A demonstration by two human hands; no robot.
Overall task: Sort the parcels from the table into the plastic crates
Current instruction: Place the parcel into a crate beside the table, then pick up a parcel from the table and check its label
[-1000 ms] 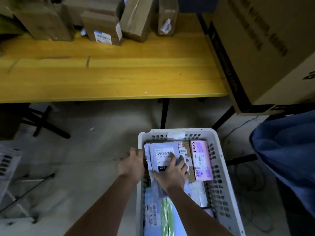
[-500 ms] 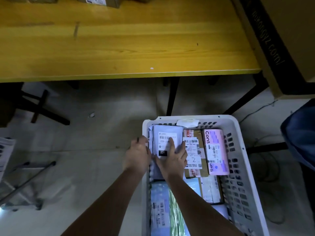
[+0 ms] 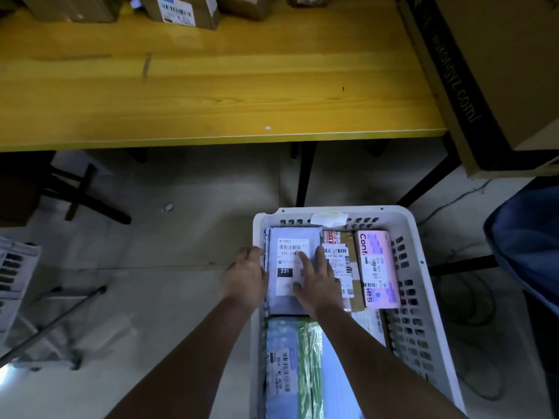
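Two bare hands work inside one white plastic crate (image 3: pixel 419 267) that stands on the floor in front of a long yellow table (image 3: pixel 211 86), the biggest thing in sight. Several cardboard parcels (image 3: pixel 181 9) line the table's far edge, and a large brown carton (image 3: pixel 499 71) fills the right side. In the crate's far left corner lies a grey mailer bag (image 3: pixel 287 255), label up and marked 231. A brown taped box (image 3: pixel 343 267) sits just beside it, then a pink box (image 3: pixel 378 267) against the crate's right wall, with a green-striped packet (image 3: pixel 311 373) lying nearer the person. The right hand (image 3: pixel 317 282) lies flat on the mailer, fingers straight and spread, pressing it down. The left hand (image 3: pixel 245 276) grips the crate's left rim, fingers curled over it beside the mailer's edge.
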